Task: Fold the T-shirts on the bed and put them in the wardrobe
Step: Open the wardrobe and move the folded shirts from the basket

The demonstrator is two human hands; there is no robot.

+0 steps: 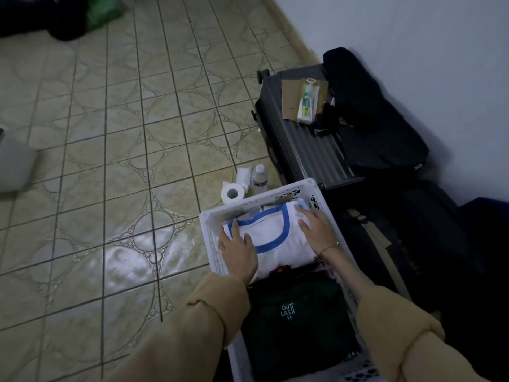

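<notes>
A folded white T-shirt (pixel 278 238) with a blue neck band lies in the far end of a white basket (pixel 209 230), low and right of the middle of the frame. The left hand (pixel 239 250) rests on the shirt's left side with its fingers (pixel 235 226) straight and spread. It grips nothing. The right hand (pixel 319 232) lies flat on the shirt's right side, fingers straight too, holding nothing. Both arms wear tan sleeves (pixel 192 326). Nearer the bottom of the frame, a dark green T-shirt (pixel 292 321) with a small white label lies in the same basket, just beside the white one.

The basket stands on a tiled floor (pixel 110 161). Just past its far rim are a toilet paper roll (pixel 232 193) and a water bottle (pixel 259 179). A gray suitcase (pixel 308 150) lies flat at the upper right, with a small packet (pixel 307 104) on top. Dark bags (pixel 380 128) rest beside it along the wall.
</notes>
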